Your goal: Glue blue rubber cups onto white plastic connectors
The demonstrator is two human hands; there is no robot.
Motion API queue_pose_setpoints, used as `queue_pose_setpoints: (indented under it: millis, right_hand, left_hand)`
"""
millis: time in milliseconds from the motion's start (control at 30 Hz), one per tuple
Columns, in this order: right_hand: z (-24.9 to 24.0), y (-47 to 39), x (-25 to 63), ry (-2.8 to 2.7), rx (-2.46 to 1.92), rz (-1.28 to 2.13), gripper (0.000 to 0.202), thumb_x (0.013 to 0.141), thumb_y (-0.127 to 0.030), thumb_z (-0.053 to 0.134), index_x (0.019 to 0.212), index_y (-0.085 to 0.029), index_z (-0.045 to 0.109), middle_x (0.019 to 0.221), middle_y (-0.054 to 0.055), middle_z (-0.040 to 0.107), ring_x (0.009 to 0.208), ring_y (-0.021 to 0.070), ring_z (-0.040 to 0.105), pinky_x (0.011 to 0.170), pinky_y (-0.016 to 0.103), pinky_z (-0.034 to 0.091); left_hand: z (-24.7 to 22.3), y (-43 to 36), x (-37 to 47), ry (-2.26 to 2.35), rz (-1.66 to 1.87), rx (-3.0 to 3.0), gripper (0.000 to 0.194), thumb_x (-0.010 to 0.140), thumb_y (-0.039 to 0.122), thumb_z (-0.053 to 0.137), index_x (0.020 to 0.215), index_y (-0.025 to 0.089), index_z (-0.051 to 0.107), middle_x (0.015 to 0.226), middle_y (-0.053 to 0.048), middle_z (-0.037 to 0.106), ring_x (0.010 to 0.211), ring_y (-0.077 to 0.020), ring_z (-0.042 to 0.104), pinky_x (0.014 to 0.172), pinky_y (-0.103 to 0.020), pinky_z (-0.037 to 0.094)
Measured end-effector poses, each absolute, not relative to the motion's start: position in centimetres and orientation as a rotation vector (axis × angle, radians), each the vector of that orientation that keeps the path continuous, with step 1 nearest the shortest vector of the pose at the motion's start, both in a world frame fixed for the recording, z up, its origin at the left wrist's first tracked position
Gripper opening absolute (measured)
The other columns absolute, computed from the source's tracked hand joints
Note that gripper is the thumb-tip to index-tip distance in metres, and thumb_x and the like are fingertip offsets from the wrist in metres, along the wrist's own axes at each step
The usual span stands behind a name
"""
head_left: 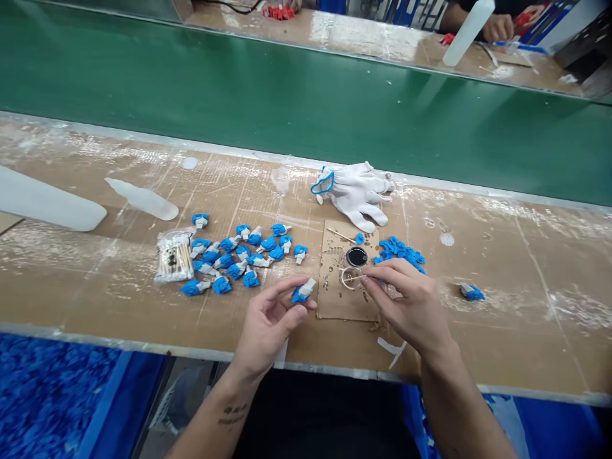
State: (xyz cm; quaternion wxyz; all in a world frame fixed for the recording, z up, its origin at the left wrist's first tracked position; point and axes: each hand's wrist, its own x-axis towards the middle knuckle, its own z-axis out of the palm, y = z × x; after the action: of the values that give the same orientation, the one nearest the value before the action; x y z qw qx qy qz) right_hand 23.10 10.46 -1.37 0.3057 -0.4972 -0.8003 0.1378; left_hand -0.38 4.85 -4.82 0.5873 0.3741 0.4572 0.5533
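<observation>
Between its thumb and fingers my left hand (273, 319) holds a blue and grey piece (303, 291) above the table. My right hand (406, 299) pinches a thin stick (352, 278), whose tip is over a small clear cup (349, 285). Just behind that cup is a round cup of black liquid (356, 257). Both stand on a stained cardboard sheet (342, 305), where another stick (341, 235) and a small blue part (359, 238) lie. Several blue and grey pieces (235, 270) are spread left of the sheet. A pile of blue parts (399, 250) sits to its right.
A bag of cotton swabs (174, 256) lies at the left, with white gloves (358, 191) behind the cardboard. One blue and grey piece (472, 292) is at the right. Beyond the table (516, 344) runs a green belt (287, 102); another person's hands (498, 27) work across it. Blue bins (102, 408) stand below.
</observation>
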Motion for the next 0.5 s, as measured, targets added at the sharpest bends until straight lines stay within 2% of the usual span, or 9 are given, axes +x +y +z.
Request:
queue_pose_setpoints:
  millis: [67,133,267,367,500]
  right_hand:
    - [-1.3,10.4,22.7,-2.135,-1.263,0.357,0.008,0.095,-0.017,0.066,0.09,-0.021,0.071,0.086,0.003,0.073,0.08,0.0175,0.067,0.071,0.031,0.053]
    - [-1.1,10.3,22.6,-2.133,-1.223,0.341,0.009,0.093,-0.015,0.065,0.087,-0.021,0.07,0.081,0.003,0.071,0.076,0.0171,0.066,0.069,0.031,0.052]
    - [0.0,9.5,22.7,-1.919,-1.219,0.358,0.014,0.087,-0.01,0.068,0.085,-0.024,0.069,0.076,0.0,0.068,0.069,0.0167,0.063,0.063,0.032,0.049]
    - [1.4,8.1,22.6,-1.67,-1.155,0.349,0.02,0.082,-0.006,0.071,0.088,-0.025,0.07,0.074,-0.001,0.065,0.063,0.0168,0.058,0.058,0.034,0.044]
    - [2.8,6.7,21.6,-1.735,-1.015,0.399,0.023,0.08,-0.004,0.069,0.092,-0.024,0.071,0.071,-0.001,0.063,0.059,0.0157,0.055,0.055,0.034,0.042]
  left_hand:
    - [-4.9,4.9,0.2,1.03,1.261,0.761,0.035,0.082,0.031,0.086,0.115,0.022,0.078,0.096,-0.005,0.079,0.076,-0.015,0.078,0.075,-0.022,0.063]
    - [-4.8,5.1,0.7,1.033,1.24,0.747,0.035,0.085,0.033,0.084,0.116,0.019,0.076,0.087,-0.005,0.08,0.071,-0.0146,0.077,0.073,-0.023,0.064]
    - [-4.3,5.1,1.5,1.029,1.307,0.844,0.031,0.087,0.037,0.081,0.112,0.019,0.073,0.086,-0.005,0.081,0.07,-0.0155,0.078,0.07,-0.025,0.065]
    - [-4.3,4.7,2.2,1.057,1.349,0.955,0.032,0.08,0.037,0.088,0.101,0.017,0.074,0.082,-0.005,0.08,0.071,-0.0177,0.079,0.067,-0.024,0.064]
    - [-4.9,4.3,2.6,1.102,1.455,1.169,0.035,0.072,0.033,0.094,0.097,0.018,0.075,0.08,-0.004,0.079,0.071,-0.0177,0.077,0.069,-0.025,0.063]
